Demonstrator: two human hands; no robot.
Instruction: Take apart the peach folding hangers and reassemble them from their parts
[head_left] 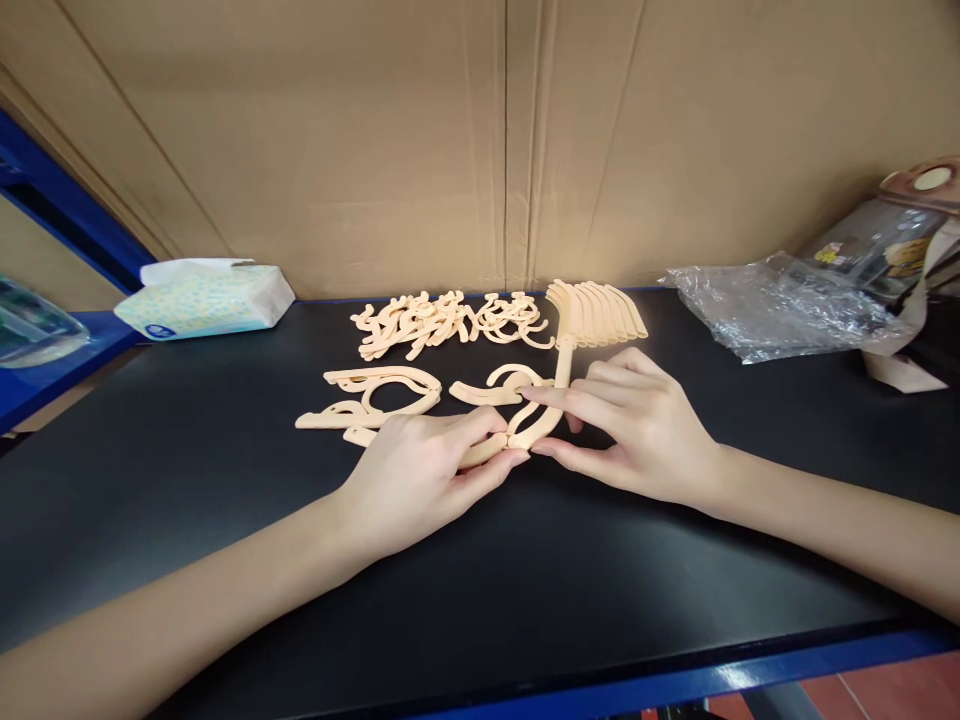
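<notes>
Both hands grip a beige plastic folding hanger [541, 428] just above the black tabletop. My left hand [420, 470] is closed on its left arm, thumb and forefinger pinching near the central joint. Around the right arm, which angles up and away, my right hand [637, 425] closes with its thumb near the joint. Just behind the joint lie a curved hook and a short arm piece [480, 393]. Left of these are folded hangers [405, 380], one partly hidden by my left hand.
Toward the back is a pile of loose beige hanger pieces [420, 322], beside a neat row of curved arms [604, 312]. A tissue pack [210, 300] stands at left. Clear plastic bag [780, 305] and transparent pouch [862, 240] lie at right. Cardboard [337, 150] walls the back.
</notes>
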